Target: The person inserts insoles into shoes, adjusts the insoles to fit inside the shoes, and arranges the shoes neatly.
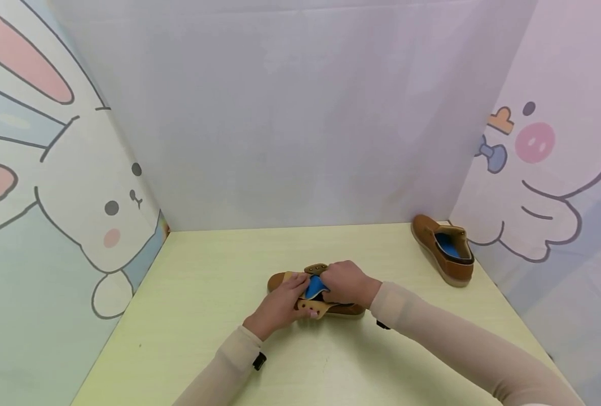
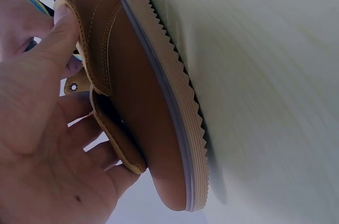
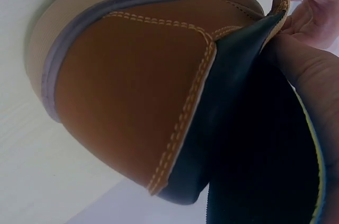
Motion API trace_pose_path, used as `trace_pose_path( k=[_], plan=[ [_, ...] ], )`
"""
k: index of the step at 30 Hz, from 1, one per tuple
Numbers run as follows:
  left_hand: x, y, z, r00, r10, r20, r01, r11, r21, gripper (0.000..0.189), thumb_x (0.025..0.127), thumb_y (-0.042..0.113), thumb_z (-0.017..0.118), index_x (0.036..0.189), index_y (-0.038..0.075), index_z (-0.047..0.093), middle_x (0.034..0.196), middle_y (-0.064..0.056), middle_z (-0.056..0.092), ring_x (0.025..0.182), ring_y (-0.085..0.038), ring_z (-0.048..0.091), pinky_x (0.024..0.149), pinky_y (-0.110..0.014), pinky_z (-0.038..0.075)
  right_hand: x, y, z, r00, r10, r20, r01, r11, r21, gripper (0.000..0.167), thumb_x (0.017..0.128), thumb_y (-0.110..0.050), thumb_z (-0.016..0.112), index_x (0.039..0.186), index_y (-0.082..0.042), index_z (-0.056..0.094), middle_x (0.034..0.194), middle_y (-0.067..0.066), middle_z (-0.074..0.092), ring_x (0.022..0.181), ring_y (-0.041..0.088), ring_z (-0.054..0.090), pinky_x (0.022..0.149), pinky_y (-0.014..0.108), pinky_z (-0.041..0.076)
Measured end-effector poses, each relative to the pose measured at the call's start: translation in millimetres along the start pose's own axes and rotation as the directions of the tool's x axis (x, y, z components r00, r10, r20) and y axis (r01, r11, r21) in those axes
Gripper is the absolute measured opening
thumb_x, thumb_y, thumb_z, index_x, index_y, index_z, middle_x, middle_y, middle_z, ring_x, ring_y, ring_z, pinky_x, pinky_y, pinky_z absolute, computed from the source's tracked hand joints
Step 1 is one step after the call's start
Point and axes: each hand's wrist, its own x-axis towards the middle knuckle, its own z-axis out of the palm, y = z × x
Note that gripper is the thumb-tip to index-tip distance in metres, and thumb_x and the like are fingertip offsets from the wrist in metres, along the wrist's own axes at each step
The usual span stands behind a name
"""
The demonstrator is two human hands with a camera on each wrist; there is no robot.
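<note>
A brown shoe lies on the table, its toe to the left and its lace flaps spread apart. My left hand grips it near the front opening; the left wrist view shows the thumb on an eyelet flap and the other fingers behind the tongue. My right hand is curled at the opening, pinching a blue insole that sticks up out of the shoe. In the right wrist view, the insole's dark face rises past the heel collar. The right fingertips are mostly hidden.
A matching brown shoe stands at the table's back right, a blue insole showing inside it. Pale curtains with cartoon animals enclose the light table at the back and both sides.
</note>
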Motion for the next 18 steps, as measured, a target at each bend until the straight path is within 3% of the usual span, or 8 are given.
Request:
trace_pose_path(
  k=[5, 12, 18],
  plan=[
    [0.5, -0.5, -0.8, 1.0, 0.007, -0.005, -0.007, 1.0, -0.011, 0.085, 0.091, 0.054, 0.067, 0.155, 0.004, 0.041, 0.162, -0.011, 0.034, 0.15, -0.032, 0.028, 0.115, -0.043, 0.037, 3.5, -3.1, 4.2, 1.0, 0.015, -0.004, -0.015, 1.0, 0.009, 0.035, 0.088, -0.026, 0.075, 0.063, -0.019, 0.051, 0.056, -0.006, 0.044, 0.051, 0.01, 0.034, 0.048, 0.026, 0.033],
    [0.6, -0.3, -1.2, 1.0, 0.006, -0.002, -0.006, 1.0, -0.001, 0.084, 0.092, 0.054, 0.067, 0.155, 0.004, 0.042, 0.162, -0.011, 0.034, 0.15, -0.032, 0.028, 0.115, -0.043, 0.037, 6.5, -5.8, 7.3, 1.0, 0.017, -0.005, -0.017, 1.0, 0.003, 0.037, 0.09, -0.027, 0.075, 0.064, -0.019, 0.05, 0.056, -0.006, 0.042, 0.051, 0.01, 0.034, 0.048, 0.027, 0.031],
    [-0.1, 0.6, -1.3, 1.0, -0.005, 0.003, 0.005, 1.0, 0.004, 0.083, 0.092, 0.053, 0.067, 0.155, 0.005, 0.041, 0.162, -0.011, 0.033, 0.15, -0.032, 0.027, 0.115, -0.043, 0.037, 10.7, -9.3, 9.6, 1.0, 0.025, 0.014, -0.025, 1.0, 0.011, 0.023, 0.091, -0.03, 0.077, 0.076, -0.016, 0.066, 0.06, -0.006, 0.049, 0.052, 0.01, 0.04, 0.048, 0.027, 0.038]
  ],
)
